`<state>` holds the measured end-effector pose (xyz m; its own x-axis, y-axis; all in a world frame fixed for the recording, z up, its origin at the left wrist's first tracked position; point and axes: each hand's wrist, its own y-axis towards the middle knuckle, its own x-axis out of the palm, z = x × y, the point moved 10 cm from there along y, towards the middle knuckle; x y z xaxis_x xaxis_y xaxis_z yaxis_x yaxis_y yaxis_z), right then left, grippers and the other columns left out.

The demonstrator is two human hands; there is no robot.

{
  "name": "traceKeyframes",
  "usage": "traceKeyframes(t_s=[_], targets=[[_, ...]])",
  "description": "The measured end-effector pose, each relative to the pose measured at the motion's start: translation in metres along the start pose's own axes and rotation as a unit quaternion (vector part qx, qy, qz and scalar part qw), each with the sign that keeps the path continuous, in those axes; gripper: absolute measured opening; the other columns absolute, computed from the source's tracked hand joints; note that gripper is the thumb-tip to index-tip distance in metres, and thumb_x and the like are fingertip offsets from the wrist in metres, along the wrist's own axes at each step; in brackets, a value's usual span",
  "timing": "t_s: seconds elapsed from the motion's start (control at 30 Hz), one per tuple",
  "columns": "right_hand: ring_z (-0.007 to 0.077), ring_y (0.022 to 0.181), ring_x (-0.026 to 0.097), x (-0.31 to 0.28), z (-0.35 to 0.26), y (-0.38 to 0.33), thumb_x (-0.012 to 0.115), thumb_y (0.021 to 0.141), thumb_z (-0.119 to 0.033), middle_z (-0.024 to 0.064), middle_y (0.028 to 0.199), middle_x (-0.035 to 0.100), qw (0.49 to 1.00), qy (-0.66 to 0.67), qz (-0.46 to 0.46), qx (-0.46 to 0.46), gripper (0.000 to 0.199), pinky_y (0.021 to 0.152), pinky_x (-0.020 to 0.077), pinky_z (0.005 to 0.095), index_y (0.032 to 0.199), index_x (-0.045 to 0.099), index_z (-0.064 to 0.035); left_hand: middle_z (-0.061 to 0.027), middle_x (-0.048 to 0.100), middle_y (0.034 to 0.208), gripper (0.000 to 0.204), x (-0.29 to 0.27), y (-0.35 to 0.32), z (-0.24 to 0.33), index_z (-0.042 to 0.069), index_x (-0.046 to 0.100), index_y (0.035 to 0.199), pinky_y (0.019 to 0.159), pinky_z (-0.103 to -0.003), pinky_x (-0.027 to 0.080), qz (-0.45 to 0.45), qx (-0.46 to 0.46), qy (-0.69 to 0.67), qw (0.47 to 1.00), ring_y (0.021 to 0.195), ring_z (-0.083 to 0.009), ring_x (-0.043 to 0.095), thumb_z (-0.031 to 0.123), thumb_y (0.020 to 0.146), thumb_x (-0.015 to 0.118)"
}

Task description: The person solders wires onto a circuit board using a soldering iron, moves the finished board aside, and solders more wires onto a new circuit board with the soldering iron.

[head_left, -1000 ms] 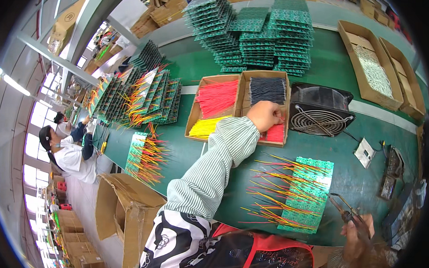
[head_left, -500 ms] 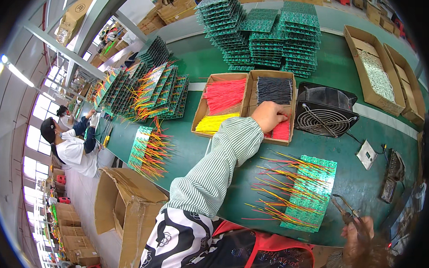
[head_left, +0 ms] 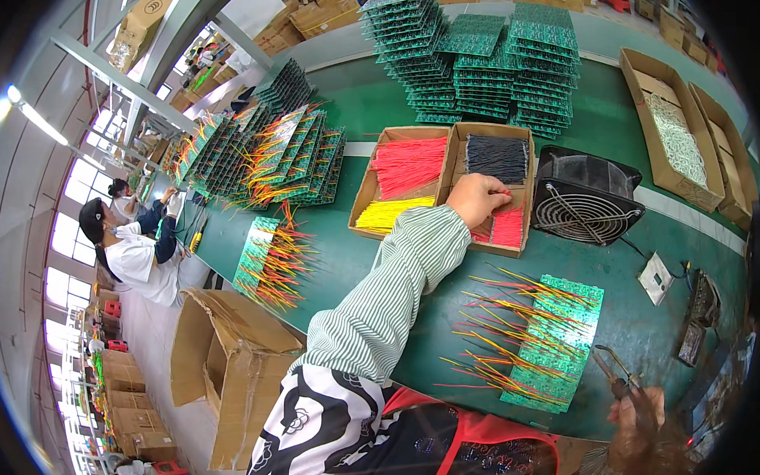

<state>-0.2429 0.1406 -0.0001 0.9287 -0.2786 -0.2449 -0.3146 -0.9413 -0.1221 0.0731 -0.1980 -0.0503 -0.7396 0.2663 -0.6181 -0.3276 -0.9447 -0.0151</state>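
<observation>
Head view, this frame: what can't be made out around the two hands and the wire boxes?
- Left hand: fingertips buried in the red wires of the cardboard box; whether it grips any is hidden.
- Right hand: at the dark rim beside small pliers, blurred by the fisheye; its grip is unclear.
- Circuit board: parts too small to read.

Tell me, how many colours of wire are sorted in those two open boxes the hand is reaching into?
4. Left box: red wires behind, yellow wires in front. Right box: black wires behind, red-pink wires in front, where the left hand reaches, possibly hiding some.
</observation>
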Motion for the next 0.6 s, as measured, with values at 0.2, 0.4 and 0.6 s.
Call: traceKeyframes(t_s=[0.2,0.4,0.6], targets=[[0.0141,0.065,0.053,-0.007,-0.005,0.0,0.053,0.092,-0.012,0.009,0.088,0.049,0.998,-0.048,-0.02,-0.038,0.016,0.056,0.0453,0.0276,0.098,0.055,0.0029,-0.0157,0.068,0.083,0.018,-0.029,-0.023,0.043,0.002,0.071,0.092,0.071,-0.036,0.051,0.079,0.075,0.024,0.994,0.075,-0.0285,0.066,0.017,0.082,0.067],[0.0114,0.052,0.055,-0.01,-0.015,-0.013,0.071,0.077,-0.019,0.0055,0.064,0.057,0.994,0.007,0.113,-0.008,0.028,0.049,0.0443,0.0236,0.086,0.051,-0.0007,-0.0137,0.069,0.082,0.016,0.004,-0.081,0.125,0.001,0.071,0.091,0.067,-0.032,0.052,-0.036,0.244,0.05,0.968,0.073,-0.0235,0.067,0.014,0.082,0.068],[0.007,0.056,0.054,0.006,-0.036,-0.011,0.076,0.071,-0.013,0.0006,0.064,0.06,0.994,-0.022,0.059,-0.088,0.021,0.052,0.0437,0.0231,0.081,0.062,-0.0022,-0.0143,0.067,0.085,0.013,0.038,-0.157,0.145,0.002,0.066,0.089,0.067,-0.037,0.051,-0.165,0.177,0.078,0.967,0.078,-0.0315,0.065,0.013,0.082,0.066]])
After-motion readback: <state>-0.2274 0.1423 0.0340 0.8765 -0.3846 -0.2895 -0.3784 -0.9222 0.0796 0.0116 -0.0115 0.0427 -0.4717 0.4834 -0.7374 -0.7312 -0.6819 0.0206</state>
